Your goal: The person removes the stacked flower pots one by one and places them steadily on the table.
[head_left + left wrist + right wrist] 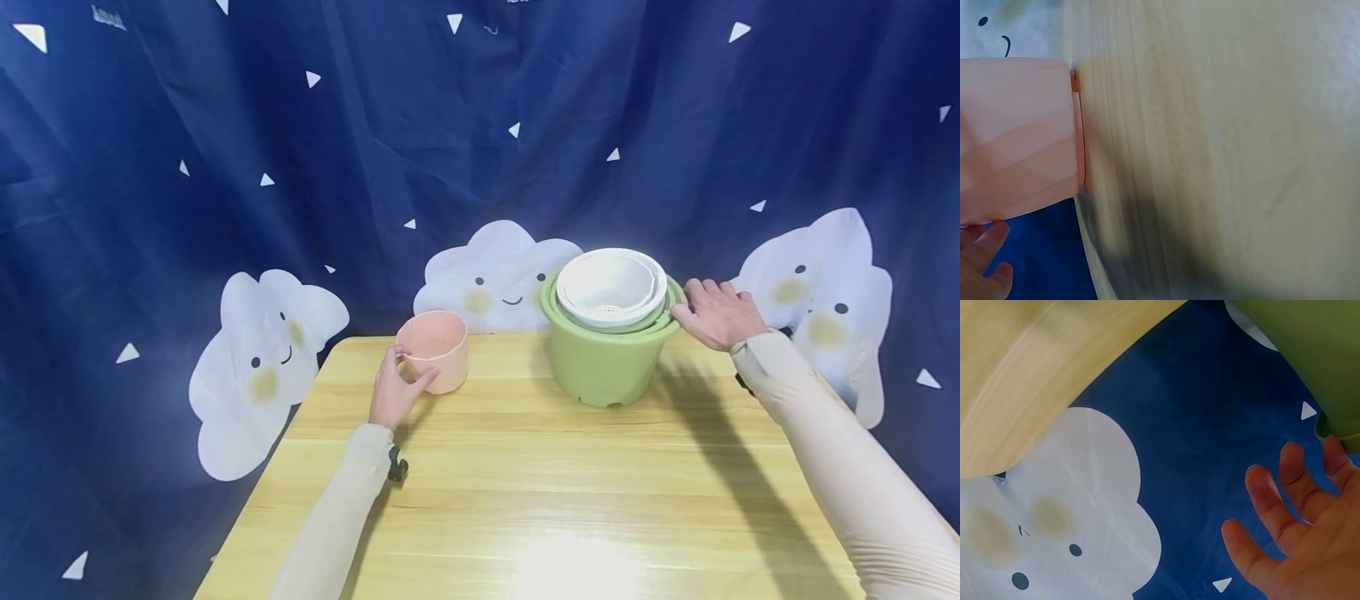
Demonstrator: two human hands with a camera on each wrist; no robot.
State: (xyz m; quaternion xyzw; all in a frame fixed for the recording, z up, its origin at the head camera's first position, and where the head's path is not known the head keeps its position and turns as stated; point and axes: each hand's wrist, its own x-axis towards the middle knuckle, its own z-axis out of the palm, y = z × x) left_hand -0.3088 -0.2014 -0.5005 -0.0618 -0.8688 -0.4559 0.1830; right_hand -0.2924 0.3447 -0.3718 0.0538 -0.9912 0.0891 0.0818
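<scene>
A small pink pot stands near the table's back left. My left hand holds it from the left, index finger at the rim and thumb against the near wall. Two fingertips show under the pot's side in the left wrist view. Farther right is a large green flower pot with notches at its base. Another green rim and white pots are nested in it. My right hand pinches its right rim, thumb on top and one finger below. The other fingers spread free in the right wrist view.
The light wooden table ends just behind both pots. Behind it hangs a dark blue curtain with smiling white clouds and small triangles. A bright glare lies on the table's near middle, and my right arm casts a long shadow.
</scene>
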